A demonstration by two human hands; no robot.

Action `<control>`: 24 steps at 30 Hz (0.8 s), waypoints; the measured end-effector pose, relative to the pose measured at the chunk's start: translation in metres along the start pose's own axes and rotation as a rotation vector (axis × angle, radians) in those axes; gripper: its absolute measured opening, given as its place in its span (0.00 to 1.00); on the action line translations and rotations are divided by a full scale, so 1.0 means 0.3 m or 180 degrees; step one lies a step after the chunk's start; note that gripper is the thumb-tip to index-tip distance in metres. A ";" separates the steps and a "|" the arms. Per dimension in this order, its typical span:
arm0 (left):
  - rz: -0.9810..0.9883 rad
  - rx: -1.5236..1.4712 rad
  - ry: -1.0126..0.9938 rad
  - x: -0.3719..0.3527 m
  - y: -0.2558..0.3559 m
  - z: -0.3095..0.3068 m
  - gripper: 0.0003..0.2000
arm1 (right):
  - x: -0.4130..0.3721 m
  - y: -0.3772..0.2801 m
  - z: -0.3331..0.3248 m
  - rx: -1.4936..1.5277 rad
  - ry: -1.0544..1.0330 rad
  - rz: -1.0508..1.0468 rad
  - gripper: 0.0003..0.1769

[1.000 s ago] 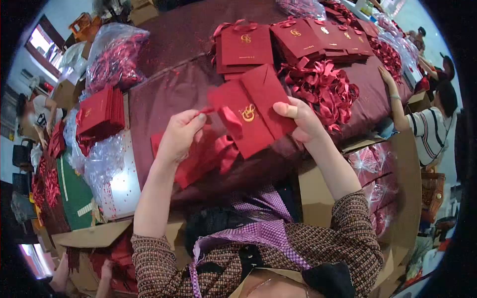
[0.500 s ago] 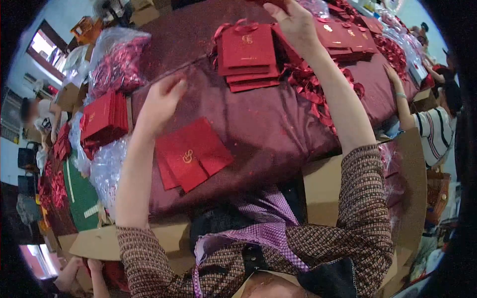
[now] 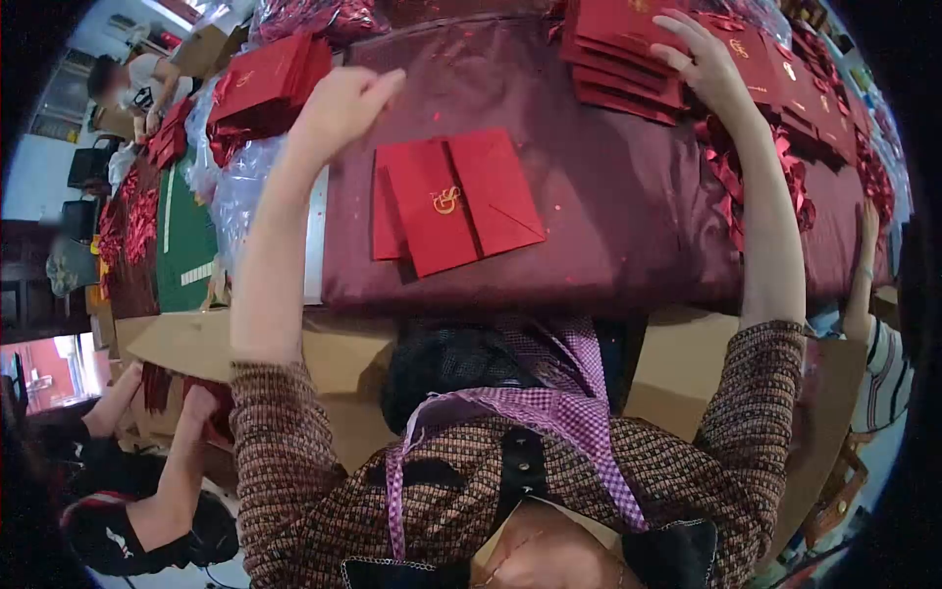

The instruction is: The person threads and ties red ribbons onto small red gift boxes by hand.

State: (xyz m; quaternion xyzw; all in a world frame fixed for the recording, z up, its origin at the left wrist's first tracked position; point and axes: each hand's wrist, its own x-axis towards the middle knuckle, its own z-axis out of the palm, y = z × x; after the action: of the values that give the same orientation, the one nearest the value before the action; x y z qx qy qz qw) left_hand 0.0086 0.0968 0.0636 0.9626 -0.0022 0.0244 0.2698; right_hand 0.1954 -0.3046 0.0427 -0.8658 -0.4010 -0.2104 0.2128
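Note:
Red bags with gold marks lie flat and partly overlapping on the maroon cloth in front of me. My left hand hovers above and left of them, thumb apart from the fingers, holding nothing. At the upper right, my right hand is at the edge of a stack of red bags, fingers spread. Left of my left hand stands a packed row of red bags.
More red bags and red ribbons lie right of my right arm. Clear plastic bulges beside my left forearm. A co-worker's arm reaches in at the right; other people sit or stand at the left.
The view has shifted, so the table appears lower. My right hand has come back from the far edge to the stack, its fingers now spread. My left hand stays raised and empty.

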 end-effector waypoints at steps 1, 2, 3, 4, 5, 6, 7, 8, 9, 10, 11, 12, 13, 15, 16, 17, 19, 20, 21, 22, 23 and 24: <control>-0.0059 0.0449 0.0083 -0.042 0.003 0.018 0.22 | -0.019 -0.026 -0.028 -0.0005 0.0213 -0.0149 0.21; -0.0082 0.0863 0.0164 -0.081 0.014 0.040 0.23 | -0.052 -0.061 -0.058 0.0289 0.0112 0.0168 0.20; -0.0247 0.0926 0.0160 -0.119 0.030 0.057 0.23 | -0.094 -0.098 -0.091 0.0550 0.0026 0.0513 0.19; -0.0383 0.0973 0.0137 -0.153 0.042 0.077 0.24 | -0.137 -0.131 -0.119 0.0534 0.0223 0.0396 0.18; -0.0324 0.0895 0.0284 -0.185 0.035 0.111 0.24 | -0.186 -0.125 -0.142 0.0731 0.0011 0.0685 0.17; -0.0276 0.0815 0.0434 -0.210 0.031 0.147 0.24 | -0.231 -0.129 -0.172 0.0809 0.0009 0.0694 0.15; -0.0502 0.0721 0.0299 -0.222 0.056 0.165 0.24 | -0.280 -0.123 -0.205 0.0704 -0.0108 0.0685 0.14; -0.0757 0.0645 0.0185 -0.239 0.075 0.182 0.25 | -0.330 -0.120 -0.221 0.0685 -0.0226 0.0833 0.14; -0.0824 0.0563 0.0247 -0.240 0.085 0.207 0.24 | -0.374 -0.127 -0.252 0.0656 -0.0517 0.1247 0.14; -0.0904 0.0486 0.0341 -0.249 0.092 0.222 0.24 | -0.418 -0.138 -0.270 0.0721 -0.0496 0.1211 0.14; -0.0852 0.0533 0.0454 -0.257 0.103 0.232 0.23 | -0.456 -0.162 -0.285 0.0714 -0.0592 0.1307 0.14; -0.0810 0.0520 0.0445 -0.260 0.106 0.240 0.23 | -0.492 -0.177 -0.296 0.0853 -0.0672 0.1427 0.13; -0.0850 0.0498 0.0492 -0.262 0.101 0.247 0.23 | -0.517 -0.209 -0.304 0.0935 -0.0664 0.1687 0.13; -0.0874 0.0490 0.0638 -0.270 0.094 0.250 0.23 | -0.559 -0.229 -0.303 0.0597 -0.0559 0.1570 0.12; -0.0841 0.0484 0.0647 -0.274 0.077 0.249 0.23 | -0.572 -0.249 -0.301 0.0579 -0.0396 0.1817 0.12; -0.0944 0.0292 0.0608 -0.278 0.053 0.249 0.23 | -0.586 -0.254 -0.290 0.0398 -0.0109 0.1738 0.13; -0.1070 0.0031 0.0592 -0.296 0.087 0.240 0.22 | -0.607 -0.244 -0.258 0.0156 0.0240 0.1746 0.15; -0.1030 0.0033 0.0595 -0.304 0.087 0.241 0.22 | -0.604 -0.247 -0.238 -0.0043 0.0296 0.1678 0.16; -0.1068 0.0056 0.0568 -0.308 0.081 0.248 0.21 | -0.596 -0.250 -0.214 -0.0250 0.0359 0.1608 0.16; -0.1084 0.0075 0.0555 -0.312 0.076 0.255 0.20 | -0.597 -0.248 -0.188 -0.0473 0.0334 0.1493 0.18; -0.1062 0.0195 0.0661 -0.311 0.073 0.266 0.18 | -0.593 -0.244 -0.161 -0.0565 0.0305 0.1429 0.18; -0.0938 0.0223 0.0703 -0.307 0.048 0.278 0.18 | -0.573 -0.268 -0.152 -0.0574 0.0105 0.1616 0.16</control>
State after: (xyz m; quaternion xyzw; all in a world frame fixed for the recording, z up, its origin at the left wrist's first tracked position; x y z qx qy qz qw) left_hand -0.0798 0.0402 -0.0045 0.9528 0.1694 0.0901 0.2354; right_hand 0.0223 -0.3859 0.0043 -0.9506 -0.1472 -0.1992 0.1872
